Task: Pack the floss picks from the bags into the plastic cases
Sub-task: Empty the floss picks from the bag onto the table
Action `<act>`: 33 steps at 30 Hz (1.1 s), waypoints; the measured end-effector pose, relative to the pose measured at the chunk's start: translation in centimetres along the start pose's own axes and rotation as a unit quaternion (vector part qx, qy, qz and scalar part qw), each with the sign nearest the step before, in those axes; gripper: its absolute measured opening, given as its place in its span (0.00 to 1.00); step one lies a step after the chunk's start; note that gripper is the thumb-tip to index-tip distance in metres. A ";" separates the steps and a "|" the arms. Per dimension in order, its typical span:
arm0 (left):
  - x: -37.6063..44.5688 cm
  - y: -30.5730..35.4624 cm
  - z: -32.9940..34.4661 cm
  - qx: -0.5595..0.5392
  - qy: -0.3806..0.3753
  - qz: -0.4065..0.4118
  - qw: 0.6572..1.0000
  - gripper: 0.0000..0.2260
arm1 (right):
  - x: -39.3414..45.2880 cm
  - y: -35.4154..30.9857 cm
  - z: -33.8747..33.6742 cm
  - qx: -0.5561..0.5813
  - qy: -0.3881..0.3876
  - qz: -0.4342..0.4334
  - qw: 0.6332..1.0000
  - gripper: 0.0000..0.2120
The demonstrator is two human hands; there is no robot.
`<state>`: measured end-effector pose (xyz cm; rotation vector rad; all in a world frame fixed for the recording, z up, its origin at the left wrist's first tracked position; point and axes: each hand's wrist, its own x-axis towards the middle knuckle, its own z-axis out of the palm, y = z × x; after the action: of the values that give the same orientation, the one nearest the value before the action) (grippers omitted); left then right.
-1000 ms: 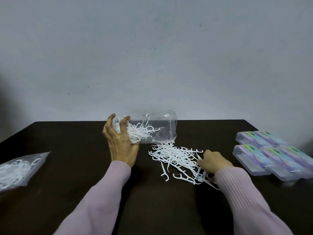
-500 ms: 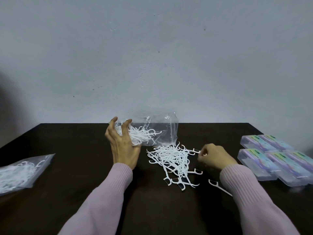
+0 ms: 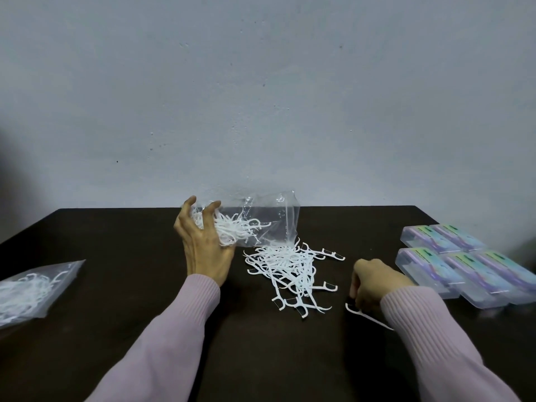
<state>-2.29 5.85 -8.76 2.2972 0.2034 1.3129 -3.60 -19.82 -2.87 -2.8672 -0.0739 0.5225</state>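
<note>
A: What lies nearest on the counter (image 3: 116,285)?

B: A lone pick (image 3: 368,314), just under the right hand (image 3: 374,282). Its long axis runs left-right, slightly slanted: the floss head points left, the thin tail right and toward the sleeve (image 3: 420,329).

A: And that hand?

B: Knuckles up, fingers curled down onto the counter by the pick's head. Whether it actually pinches the pick, I cannot tell.

A: Further back?

B: The loose pile (image 3: 290,271) sits mid-counter between the two hands, a tangle stretched mostly near-to-far; several floss heads stick out to the right and near side.

A: The left hand (image 3: 206,245)?

B: Fingers curled, gripping the left end of the clear bag (image 3: 261,224). The bag lies sideways, its long axis left-right, the mouth end to the right just above the pile's far edge. Picks remain bunched inside near the hand.

A: Anything else?

B: A second bag (image 3: 32,288) of picks at the far left edge, and five cases (image 3: 464,265) at the right, lids down, long axes slanting far-left to near-right.
</note>
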 end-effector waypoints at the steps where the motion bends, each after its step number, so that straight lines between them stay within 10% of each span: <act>1: 0.0 0.0 0.0 0.002 0.001 0.003 1.000 0.30 | 0.0 -0.1 0.2 0.003 0.013 -0.004 1.000 0.17; 14: 0.1 -0.2 0.2 -0.009 0.005 0.014 1.000 0.32 | 3.6 -4.5 2.0 0.168 0.132 -0.116 0.970 0.11; 25: 0.5 -0.4 -0.4 -0.002 -0.006 0.022 1.000 0.37 | 2.3 -7.3 0.4 0.441 0.378 -0.271 0.767 0.11; 33: 0.4 -0.5 -0.6 -0.001 -0.011 0.076 0.997 0.36 | 3.3 -8.2 0.2 0.362 0.173 -0.408 0.820 0.11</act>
<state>-2.53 6.60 -8.40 2.3639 0.0209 1.3595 -0.64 -11.50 -2.25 -1.8695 -0.8029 -0.1442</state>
